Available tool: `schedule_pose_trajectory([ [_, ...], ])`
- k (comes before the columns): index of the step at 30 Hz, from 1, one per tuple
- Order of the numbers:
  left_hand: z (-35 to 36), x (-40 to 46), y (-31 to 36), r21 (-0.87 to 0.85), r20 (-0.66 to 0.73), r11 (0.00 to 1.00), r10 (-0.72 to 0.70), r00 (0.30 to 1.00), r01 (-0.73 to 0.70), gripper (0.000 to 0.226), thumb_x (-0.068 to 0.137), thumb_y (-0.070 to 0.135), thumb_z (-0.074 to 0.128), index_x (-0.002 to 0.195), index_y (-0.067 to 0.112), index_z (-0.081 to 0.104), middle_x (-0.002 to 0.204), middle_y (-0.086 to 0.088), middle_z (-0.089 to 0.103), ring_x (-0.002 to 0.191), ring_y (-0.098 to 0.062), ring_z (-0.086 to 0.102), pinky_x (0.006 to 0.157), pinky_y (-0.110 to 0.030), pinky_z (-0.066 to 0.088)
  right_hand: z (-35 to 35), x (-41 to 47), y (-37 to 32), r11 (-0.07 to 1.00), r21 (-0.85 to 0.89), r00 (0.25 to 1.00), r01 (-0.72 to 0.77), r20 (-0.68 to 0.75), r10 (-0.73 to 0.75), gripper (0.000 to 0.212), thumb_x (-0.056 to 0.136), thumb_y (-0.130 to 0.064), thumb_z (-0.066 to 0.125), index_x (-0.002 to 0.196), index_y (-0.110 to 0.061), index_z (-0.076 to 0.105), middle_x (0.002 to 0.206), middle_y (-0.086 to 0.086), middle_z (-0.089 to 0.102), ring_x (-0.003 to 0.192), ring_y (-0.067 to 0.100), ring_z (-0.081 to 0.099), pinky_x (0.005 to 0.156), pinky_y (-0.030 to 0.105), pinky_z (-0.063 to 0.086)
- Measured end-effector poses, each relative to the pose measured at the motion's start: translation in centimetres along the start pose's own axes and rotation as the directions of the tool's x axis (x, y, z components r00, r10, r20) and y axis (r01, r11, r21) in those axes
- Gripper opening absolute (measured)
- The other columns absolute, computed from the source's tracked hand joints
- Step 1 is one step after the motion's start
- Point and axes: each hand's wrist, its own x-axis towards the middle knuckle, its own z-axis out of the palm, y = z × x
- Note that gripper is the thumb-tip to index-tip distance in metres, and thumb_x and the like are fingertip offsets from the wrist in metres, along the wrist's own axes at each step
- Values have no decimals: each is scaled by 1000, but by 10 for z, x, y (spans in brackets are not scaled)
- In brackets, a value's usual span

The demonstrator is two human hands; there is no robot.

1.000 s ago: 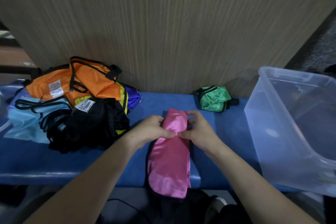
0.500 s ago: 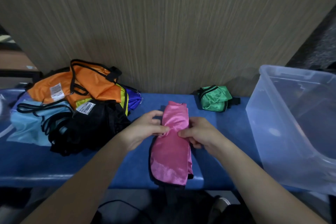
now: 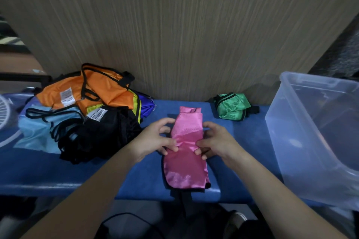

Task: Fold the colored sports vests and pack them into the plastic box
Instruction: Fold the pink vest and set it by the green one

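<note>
1. Since a second ago, the pink vest (image 3: 186,147) has been drawn up onto the blue bench (image 3: 58,172); its near end then hung well over the front edge and now lies just at it, with only black trim dangling below. Both hands have kept their places at the middle of the strip.
2. It lies as a long narrow folded strip running away from the person, its far end folded over near the wooden wall panel (image 3: 174,25).
3. At the strip's left edge, the left hand (image 3: 155,139) has its fingers curled, thumb and fingertips pinching the cloth about halfway along.
4. Opposite it, the right hand (image 3: 215,141) pinches the right edge at the same height, fingers bent, so the vest lies between the two hands.
5. A green vest (image 3: 232,106), already bundled small, sits on the bench beyond the right hand, against the wall, apart from the pink one.
6. Over on the right end of the bench stands the clear plastic box (image 3: 291,141), well apart from the hands; whether anything lies in it cannot be told.
7. Left of the left hand is a heap of unfolded vests: an orange vest (image 3: 104,91) on top at the back, a black vest (image 3: 104,132) nearest the hand, a light blue vest (image 3: 37,132) at the far left, with yellow and purple cloth showing between them.
</note>
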Motion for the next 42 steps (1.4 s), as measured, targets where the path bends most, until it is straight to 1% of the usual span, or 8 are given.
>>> schedule_pose_trajectory([
  [6,-5,-3,-6,-26,-7,996,80,997,-81,43,87,-5,71,121,20,59,122,-7,64,92,-32,75,68,-33,60,-6,-5,-1,995,-4,995,98,25,-98,50,76,21,67,114,-10,63,98,16,63,68,26,69,61,38,59],
  [13,-6,-12,-13,9,11,983,183,983,-183,38,88,-10,66,118,14,65,115,-5,68,84,-19,68,75,-29,56,-13,-17,9,969,-109,973,223,89,-214,28,81,16,67,100,-5,68,107,15,69,82,22,67,77,33,58],
  [20,-6,-25,-18,158,102,924,336,936,-349,28,89,-7,66,86,18,77,104,6,67,103,-9,64,91,-21,47,-14,-28,10,889,-291,931,354,203,-305,30,79,22,59,80,-7,68,101,20,55,89,18,59,84,27,46],
  [26,-2,-37,-16,195,161,909,341,926,-368,17,91,18,59,85,20,75,111,3,61,111,-16,60,97,-28,45,-12,-35,11,842,-336,901,421,260,-346,11,89,-11,69,78,-10,67,94,6,55,85,5,55,82,17,40],
  [31,15,-42,-25,358,102,801,477,873,-479,16,83,39,77,82,29,65,107,8,53,105,-13,59,91,-21,44,-6,-34,21,706,-470,848,529,319,-423,26,75,-31,86,77,-21,62,97,2,52,89,16,56,88,30,48],
  [35,21,-47,-27,455,132,730,510,850,-510,26,77,38,84,89,31,62,114,7,49,114,-13,54,98,-18,38,-5,-32,25,605,-573,831,553,328,-450,38,67,-45,86,84,-30,56,97,-9,48,86,8,50,80,30,47],
  [38,25,-54,-27,627,111,631,509,854,-457,30,74,50,81,89,36,59,117,22,44,112,-6,47,95,-19,37,-5,-34,23,512,-695,849,505,293,-440,57,62,-50,89,100,-32,50,100,-19,43,93,2,46,79,27,43],
  [42,24,-62,-22,778,110,473,546,831,-414,34,75,60,73,97,38,59,119,28,34,108,1,34,95,-20,34,-5,-38,22,495,-686,836,533,340,-430,84,69,-44,87,140,-40,43,132,-16,31,126,-3,36,100,10,32],
])
